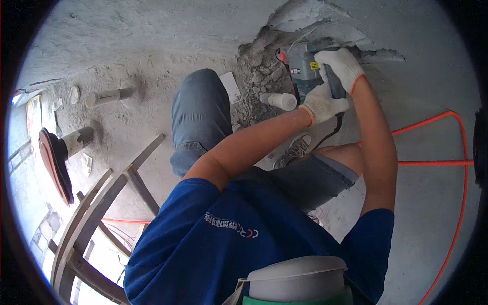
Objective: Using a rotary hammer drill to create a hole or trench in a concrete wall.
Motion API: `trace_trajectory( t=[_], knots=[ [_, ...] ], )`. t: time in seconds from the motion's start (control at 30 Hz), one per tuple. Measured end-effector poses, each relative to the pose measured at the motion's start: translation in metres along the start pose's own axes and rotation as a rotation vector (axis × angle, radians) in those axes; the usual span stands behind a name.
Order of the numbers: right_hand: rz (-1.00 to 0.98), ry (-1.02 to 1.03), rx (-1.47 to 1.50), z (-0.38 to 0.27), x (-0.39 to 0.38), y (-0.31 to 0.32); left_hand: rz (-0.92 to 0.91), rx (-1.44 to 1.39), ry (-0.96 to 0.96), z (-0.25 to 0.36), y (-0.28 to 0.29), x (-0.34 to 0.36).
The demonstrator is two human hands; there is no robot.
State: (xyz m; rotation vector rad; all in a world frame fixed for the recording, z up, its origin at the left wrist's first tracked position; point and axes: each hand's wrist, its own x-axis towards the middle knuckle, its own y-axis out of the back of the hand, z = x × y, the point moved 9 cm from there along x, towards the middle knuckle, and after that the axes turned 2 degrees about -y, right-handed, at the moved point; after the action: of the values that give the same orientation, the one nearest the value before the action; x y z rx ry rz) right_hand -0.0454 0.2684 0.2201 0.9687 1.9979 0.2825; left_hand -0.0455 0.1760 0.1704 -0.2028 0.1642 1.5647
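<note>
Both my hands wear white knit gloves with orange cuffs. They are on a grey-green corded rotary hammer [304,63] with a dark rear handle and a pinkish-red part at its side. My right hand [343,66] is closed over the top of the handle. Lower down, my left hand [325,104] wraps the same handle near the cord, its thumb sticking out. The tool lies against a broken-out hollow [300,25] at the foot of the wall; its bit is hidden. Grey rubble [256,76] is heaped beside it, and a white pipe stub [280,100] stands just below.
A black cord [330,133] runs from the handle past my shoe. An orange-red hose [432,162] loops over the floor at right. More pipe stubs [107,97] rise at left, near a wooden ladder-like frame [96,218]. A white flat piece [230,87] lies by my knee.
</note>
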Motion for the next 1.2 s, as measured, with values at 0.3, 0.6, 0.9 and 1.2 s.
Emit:
trace_trajectory(
  t=[0.3, 0.6, 0.9, 1.2],
  knots=[
    [0.229, -0.025, 0.247, 0.104, -0.063, -0.018, -0.132, 0.221, 0.015, -0.062, -0.058, -0.056],
    [0.202, 0.001, 0.421, 0.145, -0.078, -0.038, -0.256, 0.329, 0.083, -0.082, -0.077, -0.079],
    [0.141, 0.074, 0.336, 0.076, -0.098, 0.001, -0.192, 0.157, -0.028, -0.018, -0.077, -0.065],
    [0.196, 0.056, 0.231, 0.046, -0.102, 0.005, -0.023, 0.111, -0.105, 0.0, -0.05, -0.064]
  ],
)
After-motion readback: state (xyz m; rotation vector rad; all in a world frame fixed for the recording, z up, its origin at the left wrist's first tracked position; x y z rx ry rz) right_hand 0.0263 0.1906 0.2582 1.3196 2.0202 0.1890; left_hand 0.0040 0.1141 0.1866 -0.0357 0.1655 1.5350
